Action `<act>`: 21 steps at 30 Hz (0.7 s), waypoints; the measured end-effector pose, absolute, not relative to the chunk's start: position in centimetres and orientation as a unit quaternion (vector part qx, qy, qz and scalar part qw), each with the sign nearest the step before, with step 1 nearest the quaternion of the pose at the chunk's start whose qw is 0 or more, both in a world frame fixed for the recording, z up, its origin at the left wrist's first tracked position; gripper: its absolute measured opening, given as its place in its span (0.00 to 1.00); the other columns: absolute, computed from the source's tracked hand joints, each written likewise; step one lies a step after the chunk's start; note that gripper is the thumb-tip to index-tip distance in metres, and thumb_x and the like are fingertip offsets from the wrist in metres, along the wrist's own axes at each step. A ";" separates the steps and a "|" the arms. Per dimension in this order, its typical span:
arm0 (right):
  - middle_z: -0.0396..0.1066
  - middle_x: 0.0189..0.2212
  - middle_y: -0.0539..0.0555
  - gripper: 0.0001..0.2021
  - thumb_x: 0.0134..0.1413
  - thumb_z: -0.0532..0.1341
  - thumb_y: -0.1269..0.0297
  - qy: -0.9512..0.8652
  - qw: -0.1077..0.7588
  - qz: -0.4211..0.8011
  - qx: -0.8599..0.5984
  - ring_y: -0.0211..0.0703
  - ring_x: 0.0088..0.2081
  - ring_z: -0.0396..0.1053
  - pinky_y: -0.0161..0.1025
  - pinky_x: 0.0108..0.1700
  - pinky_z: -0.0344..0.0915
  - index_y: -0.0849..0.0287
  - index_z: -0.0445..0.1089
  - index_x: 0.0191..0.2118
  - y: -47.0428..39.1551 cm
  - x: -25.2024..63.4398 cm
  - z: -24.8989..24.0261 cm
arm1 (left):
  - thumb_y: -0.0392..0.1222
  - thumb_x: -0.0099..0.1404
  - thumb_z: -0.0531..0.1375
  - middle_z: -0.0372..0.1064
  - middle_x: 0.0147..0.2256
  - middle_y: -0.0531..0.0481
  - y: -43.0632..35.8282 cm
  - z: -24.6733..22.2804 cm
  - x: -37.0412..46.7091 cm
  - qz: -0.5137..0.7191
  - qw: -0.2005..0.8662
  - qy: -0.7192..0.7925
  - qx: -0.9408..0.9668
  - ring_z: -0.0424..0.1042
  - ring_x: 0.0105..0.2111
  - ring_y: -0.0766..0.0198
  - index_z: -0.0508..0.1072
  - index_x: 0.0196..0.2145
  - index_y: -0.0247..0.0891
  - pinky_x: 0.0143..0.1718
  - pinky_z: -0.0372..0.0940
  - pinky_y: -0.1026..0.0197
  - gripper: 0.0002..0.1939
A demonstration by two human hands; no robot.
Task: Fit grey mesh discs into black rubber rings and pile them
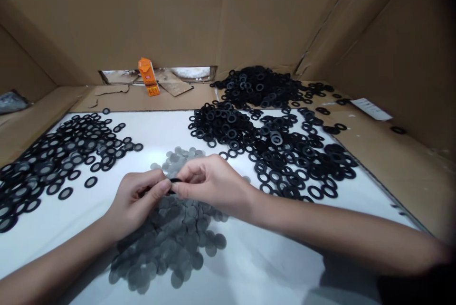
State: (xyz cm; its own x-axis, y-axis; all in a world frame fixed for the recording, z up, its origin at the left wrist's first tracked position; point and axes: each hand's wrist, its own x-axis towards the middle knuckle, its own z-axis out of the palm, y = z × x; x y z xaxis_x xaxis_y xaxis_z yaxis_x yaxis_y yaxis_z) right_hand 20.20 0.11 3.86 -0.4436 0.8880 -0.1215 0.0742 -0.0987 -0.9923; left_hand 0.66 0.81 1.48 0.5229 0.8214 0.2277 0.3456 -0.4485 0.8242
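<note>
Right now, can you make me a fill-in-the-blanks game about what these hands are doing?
1. Both hands pinch one black ___ between them.
2. Under the hands lies a pile of ___ discs.
3. The carton at the back is ___.
4. The rings lie on a ___ sheet.

Missing words: ring; grey; orange; white

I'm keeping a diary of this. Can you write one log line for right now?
left hand: pinches black ring | right hand: pinches same ring | below: grey discs | sides: ring piles

Head camera, looking forward and down, close over white table (249, 271)
</note>
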 end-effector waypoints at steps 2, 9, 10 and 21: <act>0.69 0.22 0.49 0.11 0.43 0.68 0.59 -0.589 0.326 0.616 -0.409 0.36 0.25 0.64 0.31 0.25 0.59 0.61 0.69 0.25 0.1 20.2 3.8 | 0.42 0.68 0.51 0.52 0.16 0.57 0.8 1.4 0.7 0.322 0.363 0.374 0.790 0.52 0.17 0.71 0.58 0.19 0.37 0.19 0.48 0.65 0.19; 0.69 0.23 0.49 0.07 0.51 0.61 0.65 -0.721 0.303 0.461 -0.420 0.36 0.27 0.66 0.32 0.28 0.59 0.61 0.69 0.26 -0.3 20.5 4.4 | 0.47 0.68 0.51 0.49 0.16 0.57 -0.1 1.7 1.4 0.333 0.399 0.417 0.745 0.50 0.17 0.70 0.55 0.18 0.38 0.18 0.46 0.64 0.22; 0.69 0.23 0.49 0.06 0.51 0.60 0.67 -0.737 0.311 0.424 -0.425 0.36 0.27 0.66 0.32 0.30 0.59 0.61 0.69 0.26 -0.4 20.5 4.6 | 0.47 0.68 0.51 0.49 0.16 0.57 -0.2 1.8 1.6 0.338 0.408 0.427 0.732 0.50 0.17 0.69 0.55 0.18 0.38 0.18 0.46 0.64 0.22; 0.69 0.20 0.48 0.11 0.46 0.67 0.59 -0.529 0.400 0.634 -0.398 0.34 0.25 0.65 0.31 0.29 0.60 0.61 0.69 0.24 -0.5 19.7 3.9 | 0.48 0.70 0.49 0.61 0.21 0.55 0.1 0.9 0.8 0.331 0.509 0.358 0.710 0.58 0.20 0.69 0.61 0.28 0.39 0.21 0.55 0.66 0.14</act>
